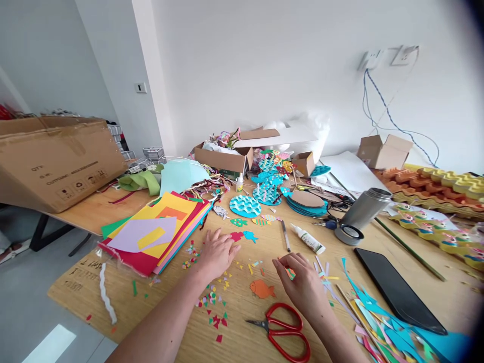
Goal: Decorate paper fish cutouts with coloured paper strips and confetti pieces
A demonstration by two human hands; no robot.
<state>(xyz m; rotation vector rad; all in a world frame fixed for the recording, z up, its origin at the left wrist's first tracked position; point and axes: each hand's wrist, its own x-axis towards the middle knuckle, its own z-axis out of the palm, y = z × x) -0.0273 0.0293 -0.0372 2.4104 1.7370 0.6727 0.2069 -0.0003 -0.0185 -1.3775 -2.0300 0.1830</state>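
My left hand (217, 250) lies flat on the wooden table (245, 322), fingers stretched toward a red paper fish (236, 235) and a blue paper fish (250, 235). My right hand (300, 282) is curled, its fingers pinched on a small multicoloured paper piece (290, 273). An orange paper fish (261, 289) lies between the hands. Red-handled scissors (282, 330) lie just in front of the right hand. Coloured paper scraps (212, 300) are scattered under the left forearm.
A stack of coloured paper sheets (159, 232) lies at the left, a glue bottle (308, 239), a pen (285, 235) and blue wave discs (245, 205) beyond the hands. A metal flask (361, 212), a black tablet (397, 290), paper strips (378, 317) and cardboard boxes (56, 161) stand around.
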